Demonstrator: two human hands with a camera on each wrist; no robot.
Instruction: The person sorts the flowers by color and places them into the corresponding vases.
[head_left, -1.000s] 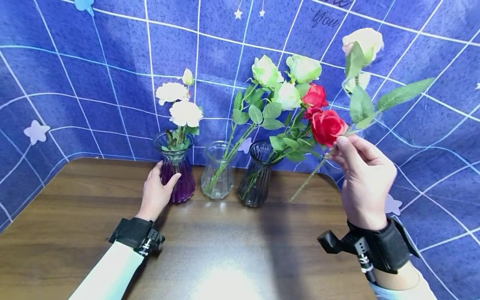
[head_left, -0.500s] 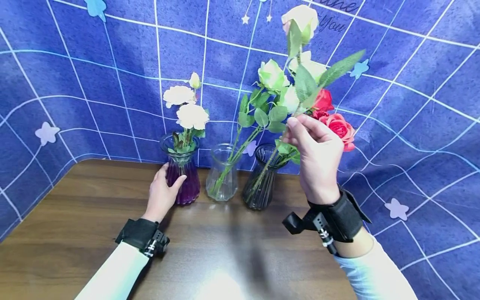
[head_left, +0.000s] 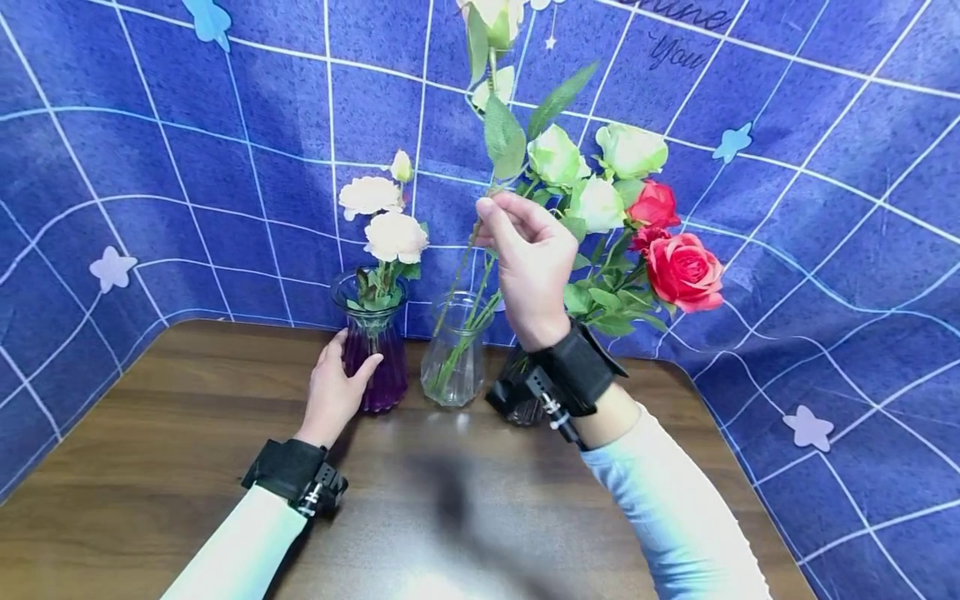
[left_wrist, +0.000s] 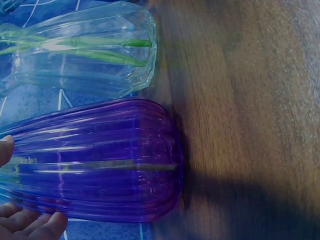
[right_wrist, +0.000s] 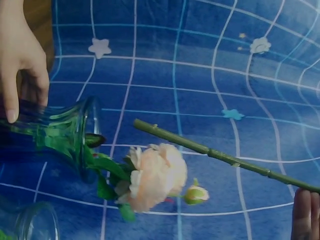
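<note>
My left hand (head_left: 333,392) holds the purple ribbed glass vase (head_left: 390,375) at its left side, thumb in front, with the vase upright on the table. In it stand pale peach flowers (head_left: 396,237) and a bud. My right hand (head_left: 528,258) pinches the stem of a pale rose (head_left: 497,23) with green leaves. This rose is raised high. In the right wrist view its bare stem (right_wrist: 220,156) ends in the air, apart from the purple vase (right_wrist: 60,135). Behind the stem, in the head view, is the clear glass vase (head_left: 453,375) with green stems in it.
A dark grey vase (head_left: 525,410), partly hidden by my right wrist, stands at the right with red roses (head_left: 684,271). Pale green roses (head_left: 597,204) lean right from the clear vase. A blue star-patterned cloth (head_left: 247,167) hangs behind the wooden table (head_left: 202,400).
My right hand has carried the pale rose leftward, from beside the red roses to above the clear vase. My left hand has stayed on the purple vase, while the head view shifted slightly.
</note>
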